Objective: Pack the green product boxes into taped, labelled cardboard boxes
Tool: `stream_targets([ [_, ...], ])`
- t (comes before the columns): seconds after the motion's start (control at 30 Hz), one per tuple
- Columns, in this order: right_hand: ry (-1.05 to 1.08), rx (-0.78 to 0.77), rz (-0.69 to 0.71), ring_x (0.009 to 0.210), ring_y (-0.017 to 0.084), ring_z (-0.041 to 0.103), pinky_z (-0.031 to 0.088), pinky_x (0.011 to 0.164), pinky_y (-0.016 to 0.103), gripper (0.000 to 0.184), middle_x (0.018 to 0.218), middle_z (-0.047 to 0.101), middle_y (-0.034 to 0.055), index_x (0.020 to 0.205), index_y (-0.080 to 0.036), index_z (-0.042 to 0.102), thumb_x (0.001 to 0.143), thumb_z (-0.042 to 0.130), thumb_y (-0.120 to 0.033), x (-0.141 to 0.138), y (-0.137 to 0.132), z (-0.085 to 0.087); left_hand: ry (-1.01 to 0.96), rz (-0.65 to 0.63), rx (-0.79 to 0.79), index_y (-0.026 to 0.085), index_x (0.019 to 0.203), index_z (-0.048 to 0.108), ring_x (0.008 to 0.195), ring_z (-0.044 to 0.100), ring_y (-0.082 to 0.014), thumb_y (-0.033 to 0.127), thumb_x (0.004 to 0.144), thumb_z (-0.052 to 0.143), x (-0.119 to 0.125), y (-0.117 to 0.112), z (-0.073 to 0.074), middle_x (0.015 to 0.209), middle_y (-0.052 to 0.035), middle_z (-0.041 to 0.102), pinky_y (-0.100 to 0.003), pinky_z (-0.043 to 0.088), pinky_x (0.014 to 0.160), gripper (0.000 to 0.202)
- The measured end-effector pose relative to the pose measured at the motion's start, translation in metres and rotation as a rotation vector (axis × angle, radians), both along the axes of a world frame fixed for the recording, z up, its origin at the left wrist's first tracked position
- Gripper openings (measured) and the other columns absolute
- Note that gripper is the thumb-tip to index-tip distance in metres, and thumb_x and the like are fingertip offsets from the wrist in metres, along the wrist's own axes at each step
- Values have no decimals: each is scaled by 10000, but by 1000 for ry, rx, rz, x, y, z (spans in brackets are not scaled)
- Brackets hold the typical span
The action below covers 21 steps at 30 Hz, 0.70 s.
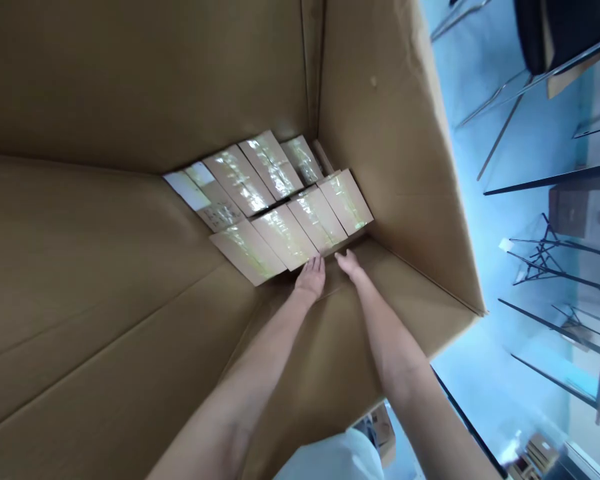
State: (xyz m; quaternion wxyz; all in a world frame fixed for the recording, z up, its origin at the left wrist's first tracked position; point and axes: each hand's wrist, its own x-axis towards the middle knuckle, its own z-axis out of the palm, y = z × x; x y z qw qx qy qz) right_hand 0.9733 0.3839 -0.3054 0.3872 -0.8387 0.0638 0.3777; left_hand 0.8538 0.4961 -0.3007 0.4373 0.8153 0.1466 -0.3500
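Both of my arms reach down into a large, deep cardboard box (410, 140). Several small brown cartons (283, 237), sealed with shiny clear tape, stand in two rows at its bottom. My left hand (311, 275) has its fingers stretched out at the near edge of the front row; whether they touch a carton is hard to tell. To its right, my right hand (349, 263) is open, thumb and fingers apart, just below the carton at the row's right end (347, 202). Neither hand holds anything that I can see.
A white-labelled carton (193, 187) sits at the back row's left end. High box walls surround my arms. Outside, on the bluish floor (473, 153), are a chair (565, 33) and thin metal table legs (555, 327). Small boxes (540, 453) lie at the lower right.
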Motion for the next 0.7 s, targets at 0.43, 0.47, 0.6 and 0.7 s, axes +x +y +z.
stream_targets([
  [0.43,-3,29,-53,1336,312,760,542,1247,518,418,1342,836,147,1181,-207,808,882,807,-499,-142,34,260,-236,148,132,123,1629,607,1534,641,-349,285,1094,484,-107,110,247,1624,-224,672,-464,478,1312,572],
  [0.47,-23,67,-49,1329,317,763,551,1239,536,479,1350,834,147,1211,-210,806,871,811,-547,-151,31,280,-277,179,116,127,1633,604,1545,632,-341,305,1105,474,-121,115,268,1646,-210,659,-455,474,1316,572],
  [0.6,-138,237,27,1342,359,765,549,1253,578,638,1393,821,166,1265,-231,812,815,840,-682,-188,19,359,-436,340,-3,186,1528,702,1448,705,-333,385,1104,482,-188,127,350,1564,-147,734,-473,528,1274,517],
  [0.7,-202,311,139,1359,383,759,549,1258,595,642,1410,817,170,1265,-264,827,818,850,-724,-207,10,411,-540,485,-52,246,1374,779,1398,733,-314,428,1097,476,-240,132,399,1478,-97,787,-471,574,1226,449],
])
